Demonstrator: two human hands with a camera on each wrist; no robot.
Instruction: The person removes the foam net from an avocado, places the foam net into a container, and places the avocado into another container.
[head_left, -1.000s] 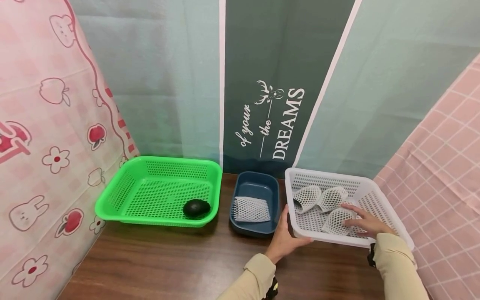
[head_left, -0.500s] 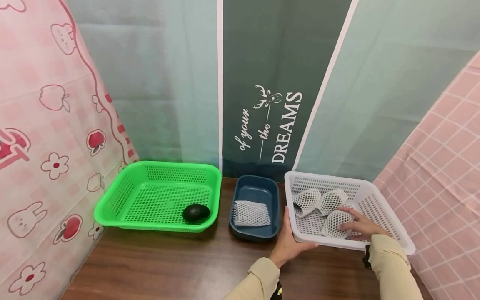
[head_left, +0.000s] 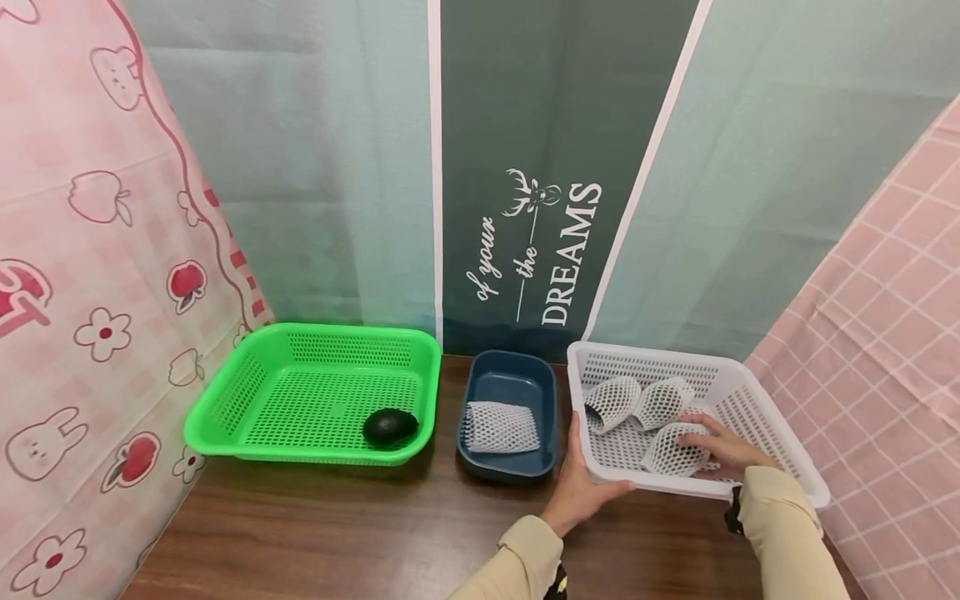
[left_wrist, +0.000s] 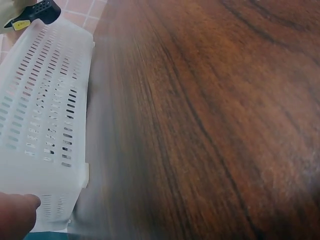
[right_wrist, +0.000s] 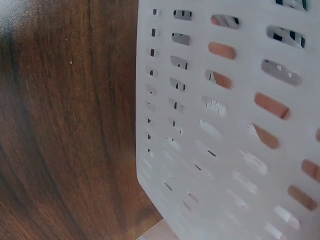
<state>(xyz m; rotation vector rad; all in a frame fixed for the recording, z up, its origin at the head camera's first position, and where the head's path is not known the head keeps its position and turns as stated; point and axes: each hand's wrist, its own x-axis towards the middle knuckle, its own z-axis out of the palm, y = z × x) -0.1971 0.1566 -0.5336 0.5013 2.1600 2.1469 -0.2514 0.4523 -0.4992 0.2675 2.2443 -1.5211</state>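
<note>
In the head view a white basket (head_left: 757,392) holds three dark, avocado-like fruits in white foam nets. Two netted fruits, the left one (head_left: 617,400) and the middle one (head_left: 663,402), lie toward the back. My right hand (head_left: 731,448) reaches into the basket, its fingers curled over the nearest netted avocado (head_left: 671,450). Around the basket's near left corner, my left hand (head_left: 581,492) rests with fingers along the side and thumb along the front. The left wrist view shows its thumb (left_wrist: 17,212) against the wall. Through the slots, the right wrist view shows parts of the right hand.
A blue tray (head_left: 517,387) with an empty foam net (head_left: 502,427) stands left of the white basket. Farther left, a green basket (head_left: 315,454) holds one bare black avocado (head_left: 390,427). Brown wooden table (head_left: 337,533) lies in front; cloth hangs behind and at both sides.
My right hand's spread fingers have come closer around the nearest netted avocado. The left hand has shifted slightly at the basket's corner. The head view has tilted a little.
</note>
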